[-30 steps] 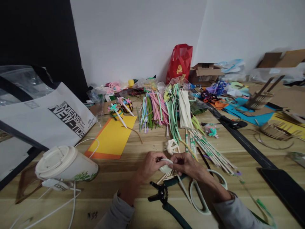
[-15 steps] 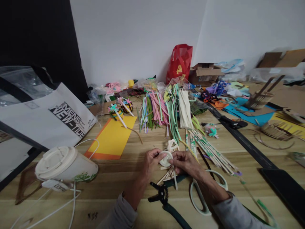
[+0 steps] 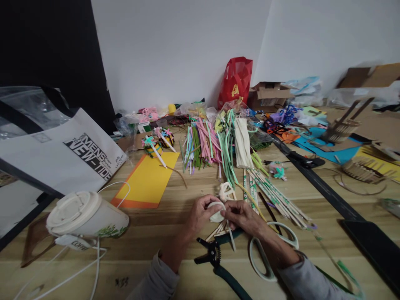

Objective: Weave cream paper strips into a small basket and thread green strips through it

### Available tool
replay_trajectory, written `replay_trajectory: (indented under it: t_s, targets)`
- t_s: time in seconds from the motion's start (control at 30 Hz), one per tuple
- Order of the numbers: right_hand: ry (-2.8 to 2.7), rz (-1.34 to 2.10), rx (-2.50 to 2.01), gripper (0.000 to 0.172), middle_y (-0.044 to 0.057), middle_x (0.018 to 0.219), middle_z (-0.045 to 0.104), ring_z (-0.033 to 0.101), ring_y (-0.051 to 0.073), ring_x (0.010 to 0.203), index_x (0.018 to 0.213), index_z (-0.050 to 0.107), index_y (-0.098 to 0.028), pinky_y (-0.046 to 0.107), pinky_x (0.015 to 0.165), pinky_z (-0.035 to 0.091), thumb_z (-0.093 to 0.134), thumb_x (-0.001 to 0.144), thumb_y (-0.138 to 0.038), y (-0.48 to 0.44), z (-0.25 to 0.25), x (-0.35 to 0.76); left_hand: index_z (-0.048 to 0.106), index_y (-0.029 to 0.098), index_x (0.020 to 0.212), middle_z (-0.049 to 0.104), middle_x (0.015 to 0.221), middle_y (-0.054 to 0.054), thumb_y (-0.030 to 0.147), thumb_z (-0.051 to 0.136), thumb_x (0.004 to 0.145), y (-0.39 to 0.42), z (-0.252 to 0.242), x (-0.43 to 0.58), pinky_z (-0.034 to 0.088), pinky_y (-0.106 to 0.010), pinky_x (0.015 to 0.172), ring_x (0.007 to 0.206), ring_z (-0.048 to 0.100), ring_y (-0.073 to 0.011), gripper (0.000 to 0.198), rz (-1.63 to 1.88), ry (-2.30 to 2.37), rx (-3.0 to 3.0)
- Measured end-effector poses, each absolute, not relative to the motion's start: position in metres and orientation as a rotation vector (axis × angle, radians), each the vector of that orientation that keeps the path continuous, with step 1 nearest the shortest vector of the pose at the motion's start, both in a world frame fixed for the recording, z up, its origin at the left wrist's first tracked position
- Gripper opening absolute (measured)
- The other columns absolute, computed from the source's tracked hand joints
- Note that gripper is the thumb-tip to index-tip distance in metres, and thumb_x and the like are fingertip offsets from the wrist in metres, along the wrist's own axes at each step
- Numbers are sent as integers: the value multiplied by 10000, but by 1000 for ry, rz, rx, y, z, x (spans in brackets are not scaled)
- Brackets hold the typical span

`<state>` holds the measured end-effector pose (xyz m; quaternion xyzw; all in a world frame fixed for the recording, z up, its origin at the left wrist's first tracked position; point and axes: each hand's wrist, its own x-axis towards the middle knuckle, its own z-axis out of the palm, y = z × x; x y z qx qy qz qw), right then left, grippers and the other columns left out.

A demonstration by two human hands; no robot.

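My left hand [image 3: 198, 214] and my right hand [image 3: 242, 214] meet over the wooden table [image 3: 162, 233], both pinched on a small white coiled paper piece [image 3: 216, 211] with loose strip ends hanging below it. Another white woven paper piece [image 3: 225, 191] lies just beyond the hands. Dark green pliers [image 3: 215, 258] lie near my left wrist. White-handled scissors [image 3: 265, 250] lie under my right forearm.
Colourful paper strips [image 3: 212, 146] and paper-wrapped sticks [image 3: 271, 193] spread behind the hands. A yellow sheet [image 3: 146, 179], a lidded paper cup [image 3: 86, 214] and a white tote bag [image 3: 62, 158] lie left. A red bag [image 3: 236, 79], cardboard boxes and a long black ruler [image 3: 321, 187] sit right.
Both hands lifted the white coil slightly and turned it; fingers shifted their pinch on it. The strip ends now hang lower beneath it.
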<state>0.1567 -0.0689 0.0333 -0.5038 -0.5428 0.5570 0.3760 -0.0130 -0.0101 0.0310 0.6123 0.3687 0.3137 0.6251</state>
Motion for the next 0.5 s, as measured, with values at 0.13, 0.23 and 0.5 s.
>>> replay_trajectory:
  t_s: [0.13, 0.23, 0.5]
  targets:
    - [-1396, 1428, -1293, 390, -44, 508, 546, 511, 107, 440, 721, 590, -181, 224, 468, 395, 622, 810, -559, -69, 32, 155, 681, 130, 706, 613, 650, -15, 403, 695, 714, -10, 32, -13, 379, -223, 583, 612, 505, -128, 273, 734, 881, 1538]
    - [-1321, 1420, -1279, 378, -44, 568, 559, 508, 95, 436, 747, 581, -184, 216, 449, 405, 675, 768, -549, -67, 30, 156, 669, 128, 689, 586, 624, -2, 409, 703, 705, -10, 31, -13, 368, -218, 562, 584, 482, -116, 283, 761, 920, 1481]
    - [-1241, 1378, -1254, 375, -56, 537, 533, 489, 86, 410, 726, 547, -190, 203, 411, 372, 659, 779, -544, -67, 31, 159, 646, 123, 675, 563, 592, 12, 452, 743, 663, -9, 24, -11, 359, -205, 517, 532, 465, -96, 344, 795, 945, 1301]
